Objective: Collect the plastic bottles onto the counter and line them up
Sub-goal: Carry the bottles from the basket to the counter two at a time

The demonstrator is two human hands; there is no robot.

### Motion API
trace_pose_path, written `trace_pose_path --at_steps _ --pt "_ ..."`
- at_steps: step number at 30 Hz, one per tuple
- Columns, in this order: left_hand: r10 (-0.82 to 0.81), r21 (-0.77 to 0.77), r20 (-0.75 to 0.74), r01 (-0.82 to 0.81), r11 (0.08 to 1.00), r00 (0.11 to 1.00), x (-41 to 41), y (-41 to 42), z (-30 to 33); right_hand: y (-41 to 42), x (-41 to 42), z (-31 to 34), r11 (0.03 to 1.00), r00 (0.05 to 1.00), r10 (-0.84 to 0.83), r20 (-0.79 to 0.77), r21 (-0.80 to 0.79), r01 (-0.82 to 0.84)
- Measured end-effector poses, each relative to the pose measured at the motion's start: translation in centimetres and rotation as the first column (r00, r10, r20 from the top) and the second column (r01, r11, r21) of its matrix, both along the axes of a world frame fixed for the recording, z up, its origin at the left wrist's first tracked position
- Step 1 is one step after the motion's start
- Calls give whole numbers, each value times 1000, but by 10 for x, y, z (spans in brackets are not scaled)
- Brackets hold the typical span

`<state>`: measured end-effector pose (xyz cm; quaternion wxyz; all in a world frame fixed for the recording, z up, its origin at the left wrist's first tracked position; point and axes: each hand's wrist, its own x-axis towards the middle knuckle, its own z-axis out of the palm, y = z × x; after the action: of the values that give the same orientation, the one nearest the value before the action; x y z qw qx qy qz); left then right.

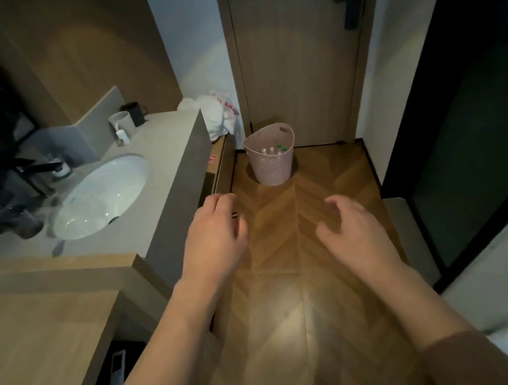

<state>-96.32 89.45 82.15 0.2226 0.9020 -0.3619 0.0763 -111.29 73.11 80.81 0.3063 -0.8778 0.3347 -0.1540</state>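
The plastic bottles (272, 150) stand upright, caps up, in a pink basket (271, 163) on the floor's far end by the door, straight ahead of both hands; left hand (215, 231) and right hand (351, 226) hang loosely curled, empty, about equally distant, the counter (159, 147) on the left.

Bottles (272, 151) mostly hidden in basket (272, 169)

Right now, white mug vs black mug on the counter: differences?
The white mug is pale and nearer the sink; the black mug is dark and sits behind it, closer to the wall. The white mug partly overlaps the black mug in view. Both stand upright on the counter.
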Motion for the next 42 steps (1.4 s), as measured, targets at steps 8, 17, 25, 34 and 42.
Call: trace_pose_path --at_steps 8,17,25,34,42 --pt "-25 -30 -65 24 999 998 170 -138 -34 -138 175 -21 1000 1000 0 -8 -2 0" --pt "-86 -43 -91 83 996 992 365 -322 -24 -307 338 -17 995 992 -91 -90 37 94" --pt "-114 59 -129 122 991 985 491 -498 -65 -495 466 -52 992 991 -63 -119 102 76" --pt "97 98 -127 -84 992 987 627 -652 -41 -684 642 -27 991 982 104 -158 100 -89" --pt "168 85 -287 -150 985 943 768 -747 -86 -799 807 -49 948 903 309 -299 174 -267"
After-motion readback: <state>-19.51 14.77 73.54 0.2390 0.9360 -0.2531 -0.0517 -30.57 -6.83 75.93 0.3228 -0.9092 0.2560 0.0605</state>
